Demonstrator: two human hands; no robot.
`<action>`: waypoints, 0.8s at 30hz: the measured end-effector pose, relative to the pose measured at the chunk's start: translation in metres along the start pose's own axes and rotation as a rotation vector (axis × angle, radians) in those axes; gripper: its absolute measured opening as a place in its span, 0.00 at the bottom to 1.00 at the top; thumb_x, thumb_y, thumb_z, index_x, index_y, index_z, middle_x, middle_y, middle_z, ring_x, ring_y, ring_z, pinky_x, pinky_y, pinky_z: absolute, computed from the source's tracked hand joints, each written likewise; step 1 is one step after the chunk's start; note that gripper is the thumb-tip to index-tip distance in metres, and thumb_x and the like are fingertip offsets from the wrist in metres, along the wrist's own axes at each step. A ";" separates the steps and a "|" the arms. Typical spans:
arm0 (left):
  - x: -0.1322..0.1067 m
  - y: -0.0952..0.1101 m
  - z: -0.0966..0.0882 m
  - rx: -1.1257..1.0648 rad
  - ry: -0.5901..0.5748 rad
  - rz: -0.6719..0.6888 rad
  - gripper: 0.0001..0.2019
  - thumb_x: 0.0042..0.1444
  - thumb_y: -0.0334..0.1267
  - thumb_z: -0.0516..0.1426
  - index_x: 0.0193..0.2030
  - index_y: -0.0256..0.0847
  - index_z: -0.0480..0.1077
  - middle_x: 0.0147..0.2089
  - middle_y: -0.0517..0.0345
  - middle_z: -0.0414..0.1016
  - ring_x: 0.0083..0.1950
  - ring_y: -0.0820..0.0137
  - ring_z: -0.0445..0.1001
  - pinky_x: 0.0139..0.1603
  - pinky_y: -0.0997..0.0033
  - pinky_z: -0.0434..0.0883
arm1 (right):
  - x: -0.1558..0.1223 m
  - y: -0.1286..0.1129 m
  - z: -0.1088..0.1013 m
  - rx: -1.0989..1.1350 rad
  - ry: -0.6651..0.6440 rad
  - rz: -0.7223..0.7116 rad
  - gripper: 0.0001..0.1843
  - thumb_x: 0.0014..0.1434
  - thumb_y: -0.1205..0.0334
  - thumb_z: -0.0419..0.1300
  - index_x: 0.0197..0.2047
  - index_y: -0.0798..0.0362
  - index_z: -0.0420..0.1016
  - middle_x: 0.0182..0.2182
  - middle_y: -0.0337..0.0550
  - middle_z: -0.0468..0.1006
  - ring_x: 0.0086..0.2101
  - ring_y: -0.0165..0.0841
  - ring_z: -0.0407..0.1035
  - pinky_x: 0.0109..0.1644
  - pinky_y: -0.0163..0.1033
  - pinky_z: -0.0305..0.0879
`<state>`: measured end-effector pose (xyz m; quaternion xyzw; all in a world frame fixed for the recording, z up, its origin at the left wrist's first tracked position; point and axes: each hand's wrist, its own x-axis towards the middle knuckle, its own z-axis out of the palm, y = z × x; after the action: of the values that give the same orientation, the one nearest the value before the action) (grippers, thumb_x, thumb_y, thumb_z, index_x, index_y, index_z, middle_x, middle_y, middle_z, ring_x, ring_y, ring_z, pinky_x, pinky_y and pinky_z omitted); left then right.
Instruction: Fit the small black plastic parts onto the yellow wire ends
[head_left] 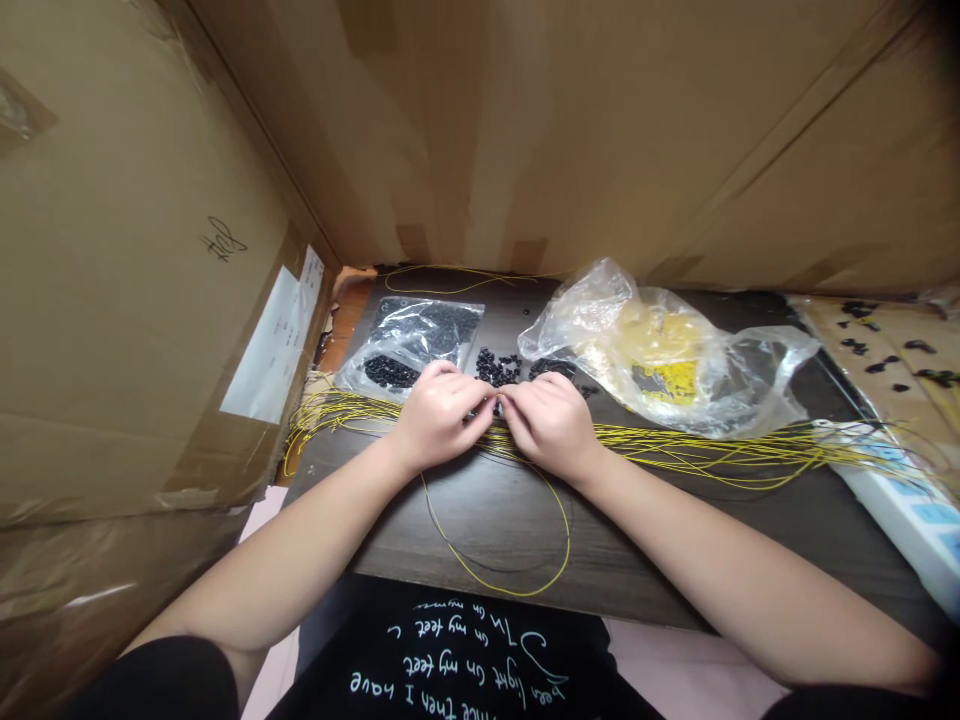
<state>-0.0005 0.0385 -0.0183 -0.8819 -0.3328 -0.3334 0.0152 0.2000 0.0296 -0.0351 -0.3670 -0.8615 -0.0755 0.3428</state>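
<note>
My left hand [439,415] and my right hand [547,422] meet at the fingertips above the middle of a dark wood-grain table [480,525]. Both pinch a thin yellow wire [525,567], which hangs toward me in a long loop; a small black part may sit at the fingertips, though fingers hide it. A bundle of yellow wires [697,450] runs under and beside both hands. Loose black beads [496,368] lie just beyond my fingers. Behind my left hand is a clear bag of black beads [409,340].
A crumpled clear plastic bag with yellow contents [660,360] lies at the back right. Cardboard sheets [480,120] wall the far and left sides. A cardboard sheet with black pieces [885,345] and a white-and-blue strip [900,490] lie at the right. Another yellow wire [442,280] lies at the back.
</note>
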 end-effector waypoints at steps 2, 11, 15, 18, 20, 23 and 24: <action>0.000 -0.001 0.000 0.027 -0.003 0.017 0.06 0.65 0.33 0.55 0.40 0.40 0.74 0.33 0.59 0.80 0.34 0.71 0.76 0.49 0.62 0.68 | 0.000 0.000 0.000 -0.002 0.003 -0.006 0.09 0.68 0.67 0.55 0.42 0.57 0.77 0.31 0.44 0.82 0.30 0.34 0.70 0.43 0.43 0.60; 0.001 -0.003 -0.005 0.219 -0.026 0.111 0.08 0.67 0.33 0.54 0.39 0.41 0.74 0.30 0.60 0.77 0.32 0.70 0.72 0.48 0.63 0.67 | -0.001 0.003 0.003 -0.027 -0.007 -0.017 0.10 0.69 0.66 0.54 0.43 0.57 0.77 0.30 0.44 0.81 0.30 0.34 0.69 0.42 0.42 0.60; 0.003 -0.001 -0.009 0.282 -0.034 0.137 0.09 0.67 0.33 0.54 0.37 0.41 0.74 0.28 0.61 0.74 0.31 0.70 0.70 0.48 0.63 0.66 | -0.001 0.002 0.003 0.037 -0.017 0.003 0.10 0.69 0.65 0.55 0.42 0.57 0.77 0.32 0.44 0.81 0.31 0.34 0.70 0.42 0.42 0.60; 0.003 0.000 -0.011 0.302 -0.029 0.151 0.10 0.67 0.33 0.53 0.36 0.41 0.74 0.26 0.61 0.72 0.30 0.70 0.68 0.48 0.63 0.65 | 0.000 0.001 0.002 0.057 -0.025 0.016 0.11 0.69 0.64 0.55 0.41 0.57 0.77 0.30 0.44 0.80 0.30 0.34 0.69 0.42 0.42 0.61; 0.003 0.000 -0.011 0.302 -0.035 0.148 0.11 0.68 0.33 0.53 0.35 0.41 0.74 0.26 0.61 0.72 0.30 0.70 0.68 0.47 0.63 0.65 | 0.001 0.000 0.001 0.063 -0.034 0.024 0.11 0.69 0.64 0.54 0.40 0.56 0.78 0.29 0.44 0.80 0.30 0.34 0.69 0.42 0.42 0.60; 0.003 0.000 -0.011 0.285 -0.048 0.131 0.12 0.68 0.32 0.52 0.35 0.42 0.74 0.26 0.60 0.71 0.30 0.69 0.68 0.47 0.62 0.64 | 0.002 -0.001 0.001 0.085 -0.048 0.044 0.11 0.69 0.63 0.54 0.39 0.55 0.78 0.29 0.43 0.80 0.30 0.34 0.69 0.42 0.43 0.60; 0.003 0.000 -0.011 0.281 -0.051 0.127 0.12 0.68 0.32 0.52 0.35 0.42 0.74 0.26 0.60 0.71 0.31 0.69 0.68 0.47 0.62 0.64 | 0.001 -0.001 0.001 0.096 -0.052 0.052 0.11 0.69 0.63 0.54 0.39 0.55 0.78 0.29 0.43 0.80 0.30 0.34 0.69 0.42 0.43 0.60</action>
<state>-0.0052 0.0374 -0.0083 -0.8987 -0.3199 -0.2593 0.1509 0.1983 0.0302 -0.0347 -0.3742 -0.8628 -0.0155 0.3395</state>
